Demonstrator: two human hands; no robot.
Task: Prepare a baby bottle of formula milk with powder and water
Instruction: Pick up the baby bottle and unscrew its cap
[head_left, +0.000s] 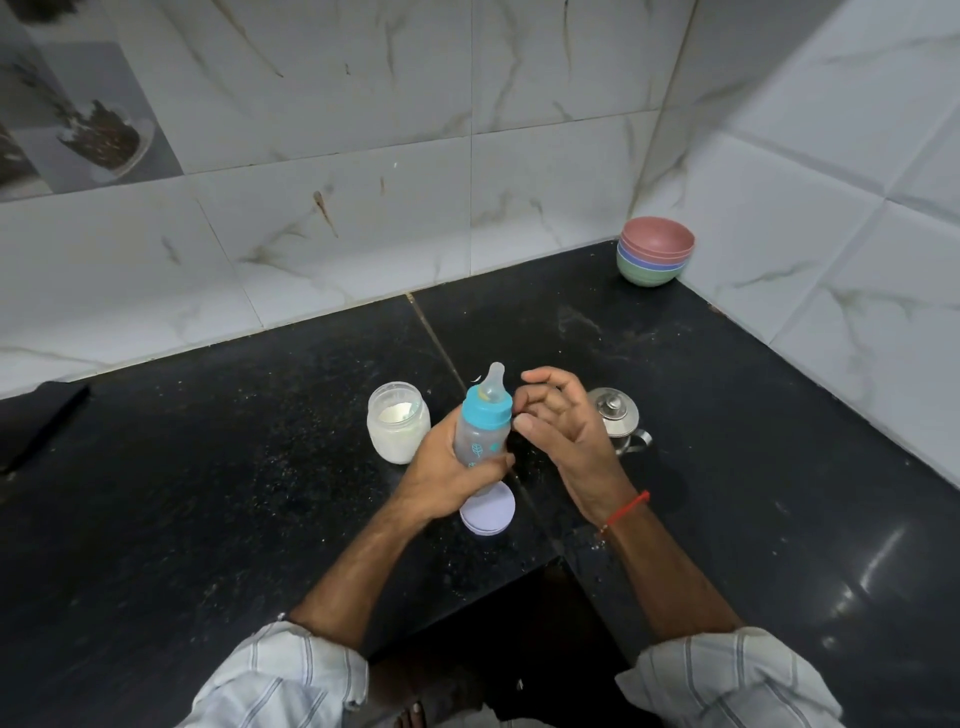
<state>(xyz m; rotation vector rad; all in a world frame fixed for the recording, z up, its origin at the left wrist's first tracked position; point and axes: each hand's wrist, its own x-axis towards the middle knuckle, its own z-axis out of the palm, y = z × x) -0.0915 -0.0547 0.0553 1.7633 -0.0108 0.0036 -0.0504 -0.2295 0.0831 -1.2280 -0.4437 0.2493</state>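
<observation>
Two hands at work: left hand (451, 474) wrapped round baby bottle (480, 436) body; right hand (563, 428) spread beside teal collar. Light, smooth plastic; grip mid-body.

We have a single head-worn view, looking forward and steeply down from close above the black desk (218, 467), facing the tiled wall corner (654, 156); our forearms enter from below.

Your bottle (478, 441) is clear grey with teal leaf prints and a teal collar (487, 410). The jar (398, 428) holds white powder; its lid (487, 512) is pale lilac. Black speckled bench (208, 467), white veined tiles (337, 234), and pink, blue and green bowls (655, 250). Your sleeves (280, 680) are white, grey-striped.
</observation>
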